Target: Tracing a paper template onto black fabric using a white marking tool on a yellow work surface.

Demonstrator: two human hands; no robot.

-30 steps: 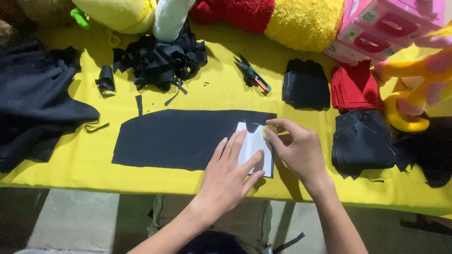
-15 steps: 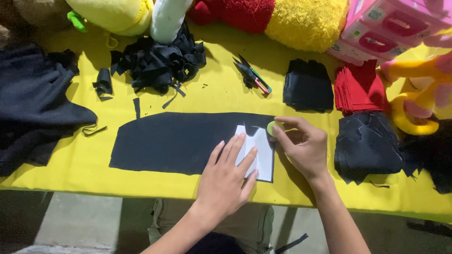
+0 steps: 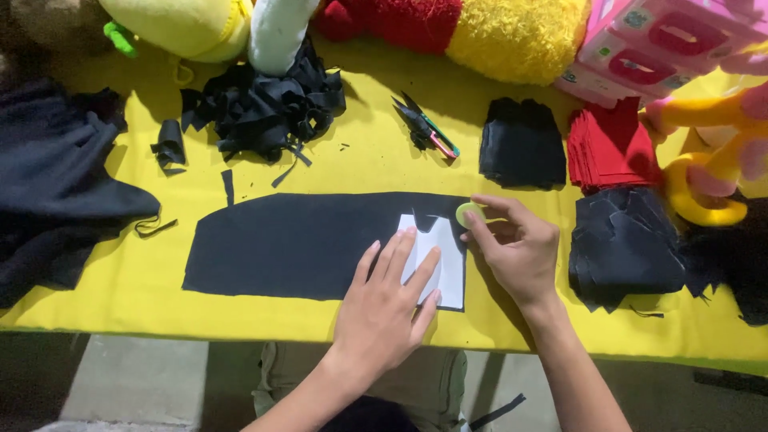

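Shifted slightly right, right hand (image 3: pixel 516 252) pinches green chalk (image 3: pixel 468 214); left hand (image 3: pixel 388 304) flattens upright white pattern (image 3: pixel 448 264) on left-right black cloth (image 3: pixel 296 244).

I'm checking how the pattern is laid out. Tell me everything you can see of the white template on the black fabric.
The white template is a thin, flat sheet, seemingly paper or card, roughly rectangular with a notched top edge. It lies on the right end of the long black fabric piece on the yellow table cover. The left hand presses flat on it, covering its left part. The right hand, at its upper right edge, pinches a small round pale green disc.
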